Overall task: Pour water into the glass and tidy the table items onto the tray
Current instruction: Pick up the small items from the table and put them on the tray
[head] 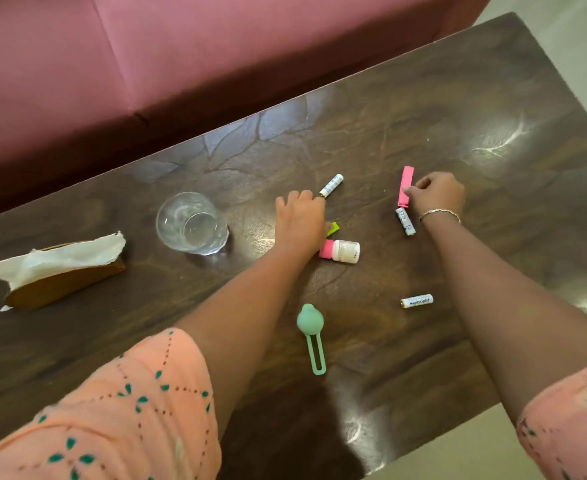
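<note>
Count: 3 batteries, the first [332, 185] by the left hand's fingertips, the second [405, 221] just below the right hand, the third [417, 301] nearer the person, on its own. 1 glass [191, 223], upright, between the tissue holder [60, 271] and the left hand; can't tell what's in it. 1 white bottle [342, 250] with pink cap, lying on its side. 1 pink strip [406, 185], 1 yellow-green piece [333, 228], 1 mint-green clip [311, 337].

Left hand [299, 220]: palm down, fingers curled over the yellow-green piece; can't tell if it's gripping.

Right hand [437, 195]: thumb and fingers pinch the pink strip; bracelet [439, 213] on the wrist.

Surface: dark glossy wood table [458, 126]. Pink sofa [146, 46] behind it, pale floor [458, 452] in the near corner.
</note>
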`<act>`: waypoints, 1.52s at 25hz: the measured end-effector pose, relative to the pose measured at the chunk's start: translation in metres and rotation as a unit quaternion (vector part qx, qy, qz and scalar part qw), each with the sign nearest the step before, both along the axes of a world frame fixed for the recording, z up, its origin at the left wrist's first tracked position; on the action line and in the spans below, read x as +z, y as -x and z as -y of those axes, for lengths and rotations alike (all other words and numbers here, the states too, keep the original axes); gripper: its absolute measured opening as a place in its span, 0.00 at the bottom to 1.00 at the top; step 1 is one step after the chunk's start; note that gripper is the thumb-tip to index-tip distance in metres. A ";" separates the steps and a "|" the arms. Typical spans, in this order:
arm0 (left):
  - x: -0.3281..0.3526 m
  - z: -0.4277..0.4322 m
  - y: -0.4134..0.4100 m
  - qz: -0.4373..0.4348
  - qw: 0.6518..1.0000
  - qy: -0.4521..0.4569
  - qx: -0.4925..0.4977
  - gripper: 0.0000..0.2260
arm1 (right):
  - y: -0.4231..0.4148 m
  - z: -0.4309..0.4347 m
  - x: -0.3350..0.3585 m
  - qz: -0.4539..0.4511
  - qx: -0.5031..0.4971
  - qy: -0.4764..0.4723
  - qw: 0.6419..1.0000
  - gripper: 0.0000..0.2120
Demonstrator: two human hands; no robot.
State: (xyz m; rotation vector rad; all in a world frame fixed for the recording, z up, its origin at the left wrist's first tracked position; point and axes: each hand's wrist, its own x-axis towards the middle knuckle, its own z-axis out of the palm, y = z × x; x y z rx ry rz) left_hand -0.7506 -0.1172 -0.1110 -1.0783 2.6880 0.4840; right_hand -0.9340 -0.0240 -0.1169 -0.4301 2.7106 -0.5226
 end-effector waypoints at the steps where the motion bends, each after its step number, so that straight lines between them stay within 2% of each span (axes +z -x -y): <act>1: -0.003 0.001 0.008 0.014 1.000 -0.004 -0.002 0.14 | 0.002 0.003 -0.004 0.008 -0.008 -0.002 1.000 0.12; 4: -0.013 -0.002 0.017 0.044 0.999 -0.005 -0.024 0.14 | 0.004 0.010 -0.010 0.014 -0.019 -0.012 1.000 0.15; 7: -0.014 -0.006 0.018 0.044 0.999 0.004 -0.029 0.11 | 0.004 0.012 -0.009 0.013 -0.008 -0.023 1.000 0.11; 10: 0.002 -0.007 0.011 -0.012 1.000 0.005 0.003 0.09 | -0.003 0.010 0.007 0.027 -0.031 0.032 0.999 0.08; 14: 0.032 -0.019 -0.029 -0.122 0.986 -0.058 0.099 0.09 | -0.041 -0.003 0.030 0.025 -0.047 0.099 0.994 0.08; 18: 0.056 -0.033 -0.115 -0.214 0.932 -0.166 0.241 0.09 | -0.122 -0.014 0.044 0.105 -0.050 0.153 0.981 0.07; 20: 0.064 -0.038 -0.167 -0.227 0.913 -0.174 0.291 0.11 | -0.171 -0.016 0.054 0.133 -0.042 0.166 0.976 0.09; 27: 0.102 -0.026 -0.355 -0.247 0.874 -0.141 0.394 0.09 | -0.366 -0.009 0.091 0.186 0.047 0.186 0.964 0.16; 31: 0.116 -0.014 -0.457 -0.251 0.864 -0.117 0.422 0.09 | -0.462 0.006 0.100 0.198 0.100 0.156 0.962 0.20; 35: 0.113 0.000 -0.560 -0.228 0.862 -0.068 0.447 0.11 | -0.546 0.025 0.105 0.210 0.157 0.140 0.955 0.20; 38: 0.101 0.008 -0.626 -0.210 0.838 -0.058 0.501 0.16 | -0.602 0.040 0.101 0.225 0.195 0.139 0.945 0.19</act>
